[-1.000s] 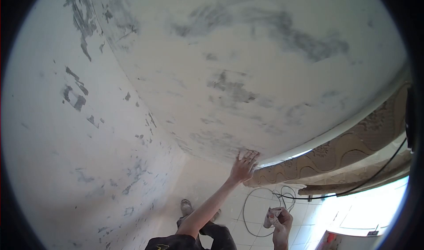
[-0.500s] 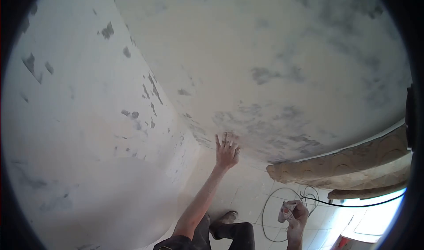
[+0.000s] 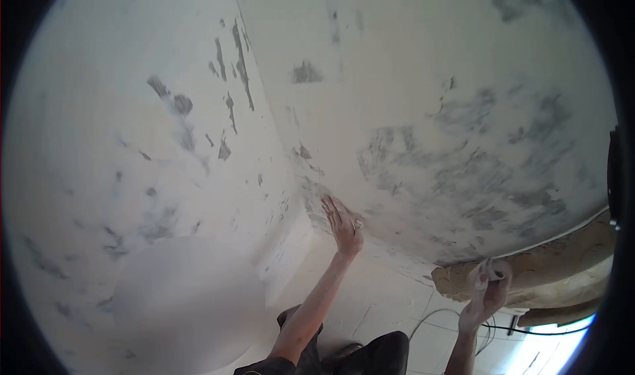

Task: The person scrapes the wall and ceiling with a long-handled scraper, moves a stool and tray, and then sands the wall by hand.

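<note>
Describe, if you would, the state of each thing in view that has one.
Whitish left-hand wall: patched with grey
Whitish right-hand wall: mottled grey
Bare, dusty left hand: open, against the right-hand wall
Bare, dusty right hand: closed
Small, whitish, curled piece: held in the right hand
Thin black cable: loosely curved

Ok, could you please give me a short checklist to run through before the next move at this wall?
1. Left hand placed on the wall: ok, it appears laid against it near the corner, fingers extended.
2. Small pale piece secure in the right hand: ok, the fingers are curled around it.
3. Wall even in colour: not ok, grey patches show on it.
4. Right hand clear of the brown patterned item: cannot tell, they overlap in this view.
5. Cable clear of the feet: cannot tell, a knee hides part of the floor.
</note>
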`<state>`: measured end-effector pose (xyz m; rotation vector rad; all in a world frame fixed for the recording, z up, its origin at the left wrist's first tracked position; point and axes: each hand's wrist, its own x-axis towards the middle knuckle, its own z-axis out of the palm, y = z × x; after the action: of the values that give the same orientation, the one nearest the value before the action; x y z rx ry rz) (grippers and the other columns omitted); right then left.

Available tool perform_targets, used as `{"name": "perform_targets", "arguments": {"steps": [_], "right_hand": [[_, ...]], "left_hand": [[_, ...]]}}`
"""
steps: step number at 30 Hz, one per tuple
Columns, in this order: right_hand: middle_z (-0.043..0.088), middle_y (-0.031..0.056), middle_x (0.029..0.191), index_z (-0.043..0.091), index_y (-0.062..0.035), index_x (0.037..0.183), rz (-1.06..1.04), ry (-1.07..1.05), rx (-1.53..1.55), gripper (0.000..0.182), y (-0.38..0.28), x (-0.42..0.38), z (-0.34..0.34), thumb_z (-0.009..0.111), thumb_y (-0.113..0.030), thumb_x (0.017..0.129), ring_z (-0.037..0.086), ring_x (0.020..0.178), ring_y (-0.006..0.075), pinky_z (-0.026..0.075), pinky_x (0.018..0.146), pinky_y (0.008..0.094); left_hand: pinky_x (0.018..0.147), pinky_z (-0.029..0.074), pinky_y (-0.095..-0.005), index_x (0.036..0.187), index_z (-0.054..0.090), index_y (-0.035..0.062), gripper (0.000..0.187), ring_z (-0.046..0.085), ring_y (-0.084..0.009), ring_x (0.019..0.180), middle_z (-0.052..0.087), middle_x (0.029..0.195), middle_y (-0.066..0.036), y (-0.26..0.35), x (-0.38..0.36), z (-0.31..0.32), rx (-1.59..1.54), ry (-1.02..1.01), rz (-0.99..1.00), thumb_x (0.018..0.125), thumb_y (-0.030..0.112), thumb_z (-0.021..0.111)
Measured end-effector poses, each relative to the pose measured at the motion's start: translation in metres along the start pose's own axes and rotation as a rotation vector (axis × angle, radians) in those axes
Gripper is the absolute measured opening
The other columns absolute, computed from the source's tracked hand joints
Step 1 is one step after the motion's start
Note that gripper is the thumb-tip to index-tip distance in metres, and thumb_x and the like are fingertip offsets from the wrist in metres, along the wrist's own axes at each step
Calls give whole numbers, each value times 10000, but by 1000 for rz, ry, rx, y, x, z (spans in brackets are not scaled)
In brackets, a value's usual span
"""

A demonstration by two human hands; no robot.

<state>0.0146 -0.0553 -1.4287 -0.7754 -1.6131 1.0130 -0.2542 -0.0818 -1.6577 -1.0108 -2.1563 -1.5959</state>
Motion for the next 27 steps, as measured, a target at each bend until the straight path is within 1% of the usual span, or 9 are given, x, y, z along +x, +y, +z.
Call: {"name": "perform_targets", "arguments": {"steps": [2,3,5,8,11,17,23,25,27], "right_hand": [[547,90,927,552,5,1040,-441,78,-348,238,33,18,9,589,-215,958,524,816,188,401,708,315],[547,90,927,552,5,1040,-445,77,-341,238,42,25,16,589,-215,958,524,816,188,401,708,315],[584,110,978,570,-4,1044,-704,151,-780,241,55,38,27,546,-237,986,570,888,247,439,739,368],[609,109,1042,590,-11,1090,-684,263,-685,304,85,38,26,537,-296,998,592,980,257,461,821,376],[618,98,1027,593,9,1062,-807,353,-726,288,88,46,38,536,-266,999,589,939,249,463,770,395],[626,99,1017,612,6,1088,-1027,467,-695,262,95,49,47,595,-227,968,604,944,252,476,772,370],[637,82,989,653,-18,1056,-999,476,-667,217,95,48,44,633,-200,940,604,903,238,488,755,346],[641,73,981,662,-28,1050,-984,479,-671,206,90,46,42,644,-196,931,606,892,230,490,749,343],[644,65,975,672,-46,1041,-886,389,-621,188,85,42,38,661,-183,913,610,880,223,492,751,336]], "left_hand": [[1153,53,-583,1480,63,-110,858,9,-517,1431,23,1540,-346,-10,-20,17,-40,37,-36,990,572,235],[1152,45,-584,1480,48,-111,870,-5,-514,1432,6,1542,-343,-15,-31,25,-64,57,-37,987,576,250],[1151,36,-586,1480,34,-111,883,-19,-511,1433,-10,1544,-341,-26,-53,44,-90,83,-28,984,581,266],[1146,16,-594,1479,-8,-108,910,-50,-509,1433,-51,1543,-339,-40,-93,75,-78,59,-10,977,587,297],[1131,-13,-620,1482,-76,-82,930,-93,-501,1432,-102,1536,-343,-42,-133,106,-100,35,20,972,581,329],[1090,1,-697,1466,35,-130,895,-44,-584,1395,-34,1510,-397,-33,-209,166,-124,-9,182,976,541,368],[1098,25,-691,1497,80,-73,808,2,-515,1431,10,1562,-301,-13,-247,175,-35,-265,363,994,506,336],[1112,100,-668,1522,214,70,646,161,-390,1453,186,1576,-181,-8,-251,168,-64,-383,416,1008,441,340],[1117,126,-649,1525,225,107,620,204,-358,1446,217,1572,-158,-11,-248,162,-29,-420,470,1008,426,349]]}}
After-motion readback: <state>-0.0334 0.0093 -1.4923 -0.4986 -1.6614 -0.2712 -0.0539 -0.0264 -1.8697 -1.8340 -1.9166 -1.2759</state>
